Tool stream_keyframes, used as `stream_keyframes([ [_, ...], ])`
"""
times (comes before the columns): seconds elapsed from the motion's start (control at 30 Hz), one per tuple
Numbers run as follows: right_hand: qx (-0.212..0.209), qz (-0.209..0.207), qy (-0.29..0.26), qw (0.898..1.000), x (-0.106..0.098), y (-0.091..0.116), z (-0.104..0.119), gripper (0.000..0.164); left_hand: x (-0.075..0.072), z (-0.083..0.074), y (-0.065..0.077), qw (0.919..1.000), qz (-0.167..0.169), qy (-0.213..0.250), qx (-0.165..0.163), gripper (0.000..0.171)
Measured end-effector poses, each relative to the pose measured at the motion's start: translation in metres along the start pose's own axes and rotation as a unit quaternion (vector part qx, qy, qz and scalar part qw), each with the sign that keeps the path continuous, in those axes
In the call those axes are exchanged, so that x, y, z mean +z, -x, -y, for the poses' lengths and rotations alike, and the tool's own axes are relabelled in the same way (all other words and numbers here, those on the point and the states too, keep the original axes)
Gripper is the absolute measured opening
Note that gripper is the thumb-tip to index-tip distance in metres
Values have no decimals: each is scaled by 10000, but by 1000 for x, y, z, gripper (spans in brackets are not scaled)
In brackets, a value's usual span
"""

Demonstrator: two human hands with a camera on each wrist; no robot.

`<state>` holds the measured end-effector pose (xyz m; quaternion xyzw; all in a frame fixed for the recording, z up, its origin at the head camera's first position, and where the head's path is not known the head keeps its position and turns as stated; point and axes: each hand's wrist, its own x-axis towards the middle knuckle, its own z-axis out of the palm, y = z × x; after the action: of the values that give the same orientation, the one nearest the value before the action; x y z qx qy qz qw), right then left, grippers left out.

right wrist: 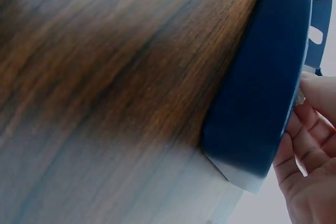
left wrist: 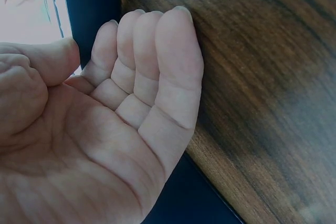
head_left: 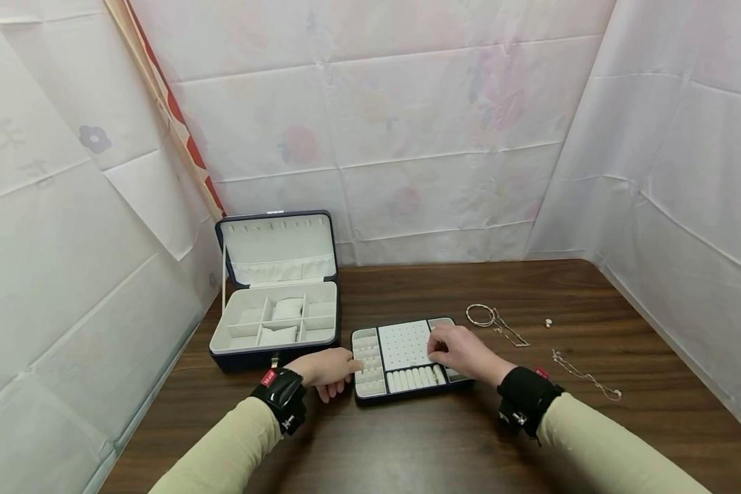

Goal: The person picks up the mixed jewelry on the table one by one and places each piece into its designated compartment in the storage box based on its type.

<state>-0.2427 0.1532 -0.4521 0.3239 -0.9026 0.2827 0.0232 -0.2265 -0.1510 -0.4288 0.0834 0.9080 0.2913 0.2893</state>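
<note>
A dark blue jewelry tray (head_left: 401,343) with white compartments, a dotted earring panel and a row of ring rolls lies on the table. At its left edge is my left hand (head_left: 330,367), the thumb over the rim and the fingers curled beside the outer wall (left wrist: 94,3). My right hand (head_left: 463,350) is over the right side of the panel. In the right wrist view, its thumb and finger pinch a small shiny earring (right wrist: 300,98), mostly hidden by the fingertips. A small gold piece (head_left: 436,377) sits at the ring rolls.
An open jewelry box (head_left: 336,329) with white compartments and small cushions stands left of the tray, lid upright. To the right lie a bangle (head_left: 469,317), a chain (head_left: 511,334), two small white pieces (head_left: 548,322) and a necklace (head_left: 583,374). White cloth hangs behind and at both sides.
</note>
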Motion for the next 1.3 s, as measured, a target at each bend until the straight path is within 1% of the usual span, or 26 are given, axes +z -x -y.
stream_keyframes([
  [0.17, -12, -56, 60, 10000, 1, -1, 0, 22, 0, 0, 0, 10000, 10, 11, -10, 38],
  [0.63, -144, -70, 44, 9999, 1, 1, -2, 20, -1, 1, -2, 10000, 39, -12, 25, 37],
  [0.9, -378, -61, -80, 9992, -1, 1, -4, 11, -1, 2, -3, 10000, 33, 30, 18, 37],
  [1.03, -378, -38, -231, 9990, -5, 3, -3, 6, -1, 2, -3, 10000, 18, 54, 21, 37],
  [1.13, -313, -45, -290, 9991, -9, 5, -3, 6, -1, 2, -3, 10000, 14, 48, 19, 37],
  [1.3, -152, -193, -110, 9996, -19, 9, -6, 11, -1, 3, -3, 10000, 36, -2, 30, 37],
])
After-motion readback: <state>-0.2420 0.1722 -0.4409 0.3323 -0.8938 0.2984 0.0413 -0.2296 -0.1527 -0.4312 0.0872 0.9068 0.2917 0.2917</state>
